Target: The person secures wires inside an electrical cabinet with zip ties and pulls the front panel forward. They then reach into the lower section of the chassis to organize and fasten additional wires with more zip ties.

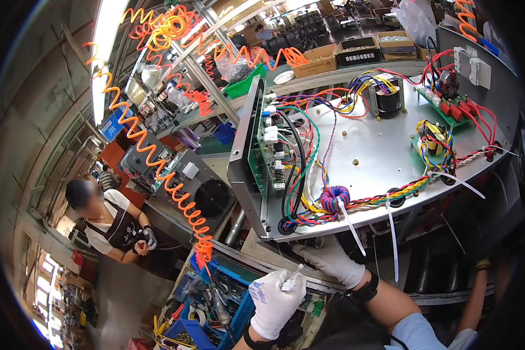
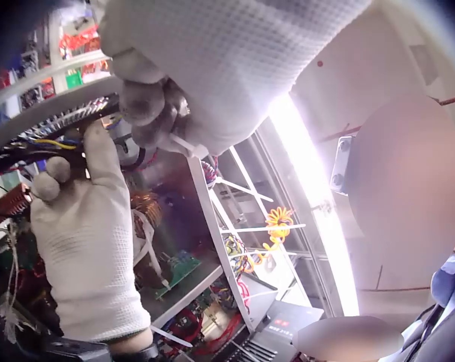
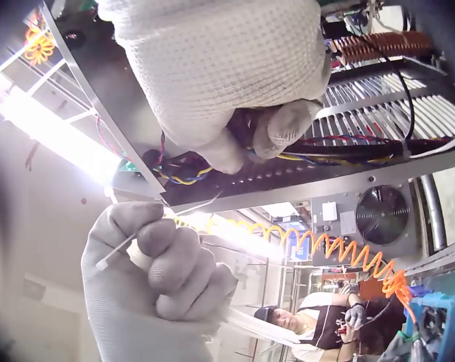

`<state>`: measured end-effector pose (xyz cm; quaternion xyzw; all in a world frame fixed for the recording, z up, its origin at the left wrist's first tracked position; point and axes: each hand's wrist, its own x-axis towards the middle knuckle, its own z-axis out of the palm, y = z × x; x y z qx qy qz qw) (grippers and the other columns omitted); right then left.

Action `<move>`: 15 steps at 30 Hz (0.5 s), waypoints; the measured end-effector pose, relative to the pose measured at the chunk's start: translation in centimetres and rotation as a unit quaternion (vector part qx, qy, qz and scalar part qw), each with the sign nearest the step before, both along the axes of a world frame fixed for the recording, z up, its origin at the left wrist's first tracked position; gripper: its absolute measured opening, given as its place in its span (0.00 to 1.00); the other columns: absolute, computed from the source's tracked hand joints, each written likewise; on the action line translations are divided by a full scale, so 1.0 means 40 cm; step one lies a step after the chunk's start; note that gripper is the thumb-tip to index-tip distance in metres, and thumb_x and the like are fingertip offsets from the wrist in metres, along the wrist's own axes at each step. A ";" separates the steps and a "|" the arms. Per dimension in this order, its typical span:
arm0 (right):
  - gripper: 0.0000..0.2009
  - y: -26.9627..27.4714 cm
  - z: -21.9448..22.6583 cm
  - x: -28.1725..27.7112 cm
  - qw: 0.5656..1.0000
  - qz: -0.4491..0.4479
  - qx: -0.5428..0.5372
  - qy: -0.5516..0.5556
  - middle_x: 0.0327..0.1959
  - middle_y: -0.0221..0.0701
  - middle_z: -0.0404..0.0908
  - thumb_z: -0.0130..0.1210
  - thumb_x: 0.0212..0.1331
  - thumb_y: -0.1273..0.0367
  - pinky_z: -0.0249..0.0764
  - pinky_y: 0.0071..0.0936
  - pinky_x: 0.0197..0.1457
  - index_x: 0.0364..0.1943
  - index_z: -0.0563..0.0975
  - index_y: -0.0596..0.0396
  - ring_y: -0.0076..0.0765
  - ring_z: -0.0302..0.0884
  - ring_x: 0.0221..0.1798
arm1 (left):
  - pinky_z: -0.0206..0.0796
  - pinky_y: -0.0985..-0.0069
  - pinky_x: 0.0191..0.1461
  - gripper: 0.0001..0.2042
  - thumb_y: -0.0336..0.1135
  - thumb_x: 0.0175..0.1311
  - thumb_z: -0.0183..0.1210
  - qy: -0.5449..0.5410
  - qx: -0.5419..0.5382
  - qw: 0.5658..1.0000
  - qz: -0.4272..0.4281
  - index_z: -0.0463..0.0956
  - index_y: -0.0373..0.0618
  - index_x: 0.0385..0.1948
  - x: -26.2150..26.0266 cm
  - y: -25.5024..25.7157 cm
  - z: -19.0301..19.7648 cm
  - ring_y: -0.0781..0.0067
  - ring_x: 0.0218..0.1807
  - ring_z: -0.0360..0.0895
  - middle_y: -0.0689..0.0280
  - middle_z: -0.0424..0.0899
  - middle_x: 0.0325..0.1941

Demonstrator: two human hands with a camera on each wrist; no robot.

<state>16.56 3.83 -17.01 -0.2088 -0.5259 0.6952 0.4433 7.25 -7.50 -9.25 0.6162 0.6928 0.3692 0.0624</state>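
Note:
My left hand [image 1: 277,300] grips white cable ties [image 1: 287,283], held below the open metal chassis [image 1: 347,146]. In the right wrist view the left hand [image 3: 152,286] has its fingers curled round them, and one thin tie [image 3: 118,253] sticks out. My right hand [image 1: 335,262] reaches under the chassis edge. Its thumb and a finger [image 3: 284,128] close in on a blue and yellow wire bundle [image 3: 318,158]; the contact is partly hidden. In the left wrist view the right hand [image 2: 91,241] has one finger stretched up to the wires. White ties [image 1: 392,239] hang from the harness by a purple-blue coil [image 1: 334,199].
A blue bin [image 1: 245,309] of tools stands at the lower left. An orange coiled hose [image 1: 184,204] hangs beside the chassis. Another person [image 1: 114,224] stands at the left, near a second unit with a fan [image 1: 212,197]. Cardboard boxes [image 1: 318,65] sit behind.

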 end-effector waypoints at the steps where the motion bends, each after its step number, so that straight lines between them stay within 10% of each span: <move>1: 0.25 0.000 -0.002 -0.001 1.000 0.000 0.000 0.001 0.52 0.37 0.76 0.63 0.55 0.65 0.62 0.29 0.62 0.55 0.71 0.63 0.31 0.68 0.56 | 0.57 0.77 0.20 0.15 0.25 0.55 0.56 -0.012 -0.004 1.000 0.000 0.63 0.39 0.09 0.001 -0.001 0.002 0.75 0.14 0.69 0.63 0.72 0.11; 15: 0.25 0.012 -0.030 0.000 0.999 0.015 0.051 -0.004 0.55 0.32 0.73 0.63 0.53 0.76 0.63 0.26 0.63 0.57 0.68 0.61 0.26 0.68 0.58 | 0.56 0.80 0.19 0.17 0.20 0.54 0.54 -0.093 -0.027 0.995 0.005 0.56 0.43 0.10 -0.002 0.009 -0.028 0.81 0.15 0.67 0.67 0.65 0.11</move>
